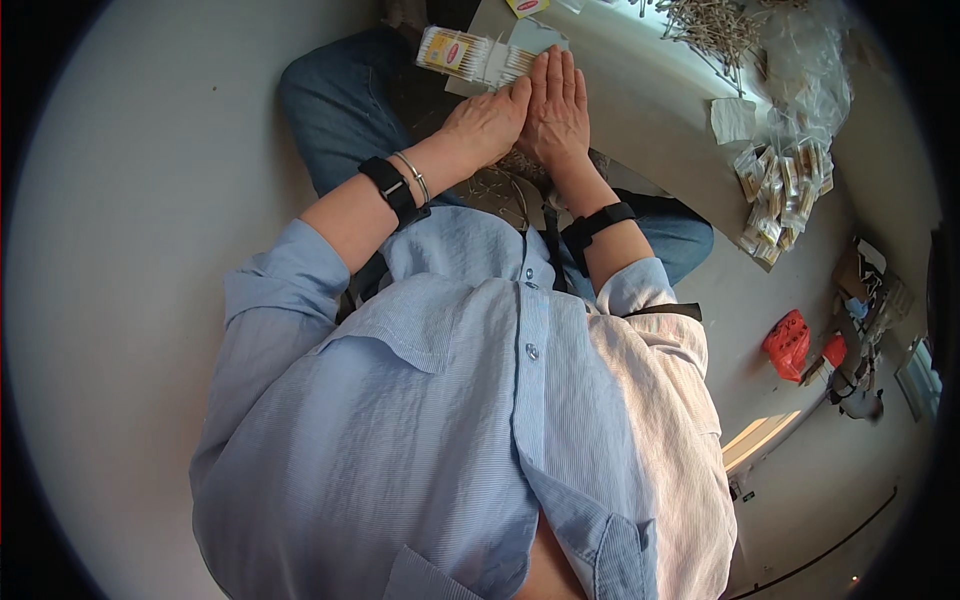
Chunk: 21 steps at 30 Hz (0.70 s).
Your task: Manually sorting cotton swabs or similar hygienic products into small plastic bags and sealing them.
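Observation:
My right hand [556,112] lies flat at the table's near edge, its fingers stretched out side by side and pointing away from me. The fingertips reach a light blue-grey card [541,36] and some loose-looking white cotton swabs [518,61]. Against its left side is my left hand [484,130], bent at the knuckles, with its fingers together and mostly out of sight; anything in them is hidden. Just beyond the left hand sits a clear pack of cotton swabs [455,52] with a yellow and red label.
The pale table [640,110] runs off to the right. On it are a heap of thin brown sticks [715,35], a clear plastic bag [805,75], a white paper piece [733,120] and several small packets [785,190]. A red bag [788,345] lies on the floor.

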Each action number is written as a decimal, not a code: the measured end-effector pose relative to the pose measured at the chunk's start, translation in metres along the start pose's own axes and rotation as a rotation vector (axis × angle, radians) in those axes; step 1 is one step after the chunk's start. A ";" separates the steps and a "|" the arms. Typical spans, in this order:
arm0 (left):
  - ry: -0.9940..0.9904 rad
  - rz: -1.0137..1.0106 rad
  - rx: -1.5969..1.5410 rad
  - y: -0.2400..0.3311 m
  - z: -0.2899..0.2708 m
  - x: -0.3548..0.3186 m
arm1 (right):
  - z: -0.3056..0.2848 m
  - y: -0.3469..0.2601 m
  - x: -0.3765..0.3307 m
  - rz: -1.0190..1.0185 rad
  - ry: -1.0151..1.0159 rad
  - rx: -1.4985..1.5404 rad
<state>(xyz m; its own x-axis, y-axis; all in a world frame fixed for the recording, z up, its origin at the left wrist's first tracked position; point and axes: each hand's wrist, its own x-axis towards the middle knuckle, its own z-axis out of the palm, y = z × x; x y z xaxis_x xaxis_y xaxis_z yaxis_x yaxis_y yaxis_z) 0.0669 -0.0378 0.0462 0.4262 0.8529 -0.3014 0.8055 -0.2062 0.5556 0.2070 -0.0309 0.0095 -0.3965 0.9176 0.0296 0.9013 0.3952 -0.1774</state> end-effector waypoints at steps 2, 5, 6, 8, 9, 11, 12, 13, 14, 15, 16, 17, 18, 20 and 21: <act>0.009 0.004 -0.017 0.001 -0.002 0.001 | 0.000 0.000 -0.001 0.002 -0.005 0.014; 0.016 -0.033 -0.037 0.006 -0.008 0.002 | 0.001 0.001 -0.001 0.005 -0.018 0.014; -0.005 -0.041 -0.031 0.006 -0.009 0.004 | 0.001 0.001 -0.001 0.004 -0.024 0.002; -0.026 -0.049 -0.025 0.005 -0.009 0.004 | 0.001 0.001 -0.001 0.004 -0.025 0.009; -0.004 -0.041 -0.024 0.005 -0.008 0.004 | 0.000 0.000 -0.001 0.004 -0.026 0.017; 0.018 -0.032 -0.023 0.005 -0.007 0.004 | -0.001 0.000 -0.001 0.005 -0.036 0.018; -0.005 -0.035 -0.021 0.004 -0.008 0.005 | -0.001 0.000 0.000 0.006 -0.045 0.018; -0.027 -0.038 -0.018 0.004 -0.008 0.005 | -0.001 -0.001 0.000 0.005 -0.045 0.018; -0.027 -0.036 -0.018 0.005 -0.008 0.005 | 0.000 0.000 -0.001 0.003 -0.039 0.009; -0.027 -0.027 -0.023 0.005 -0.009 0.005 | 0.001 0.001 -0.001 0.001 -0.034 0.000; -0.026 -0.019 -0.029 0.005 -0.010 0.005 | 0.001 0.002 -0.001 0.003 -0.033 -0.001; -0.026 -0.019 -0.029 0.006 -0.011 0.005 | 0.001 0.002 -0.001 0.002 -0.031 0.004; -0.039 -0.034 -0.031 0.007 -0.012 0.006 | 0.001 0.002 -0.001 0.001 -0.029 0.009; -0.051 -0.051 -0.034 0.007 -0.012 0.007 | 0.001 0.002 -0.001 -0.002 -0.027 0.024; -0.027 -0.060 -0.035 0.006 -0.011 0.008 | 0.000 0.002 -0.001 -0.004 -0.026 0.039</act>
<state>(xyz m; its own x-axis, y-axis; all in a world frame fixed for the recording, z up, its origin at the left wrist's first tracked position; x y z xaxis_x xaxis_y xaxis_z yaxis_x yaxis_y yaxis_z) 0.0708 -0.0271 0.0562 0.3893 0.8498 -0.3553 0.8151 -0.1382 0.5626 0.2090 -0.0311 0.0091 -0.4052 0.9142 0.0046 0.8923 0.3966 -0.2156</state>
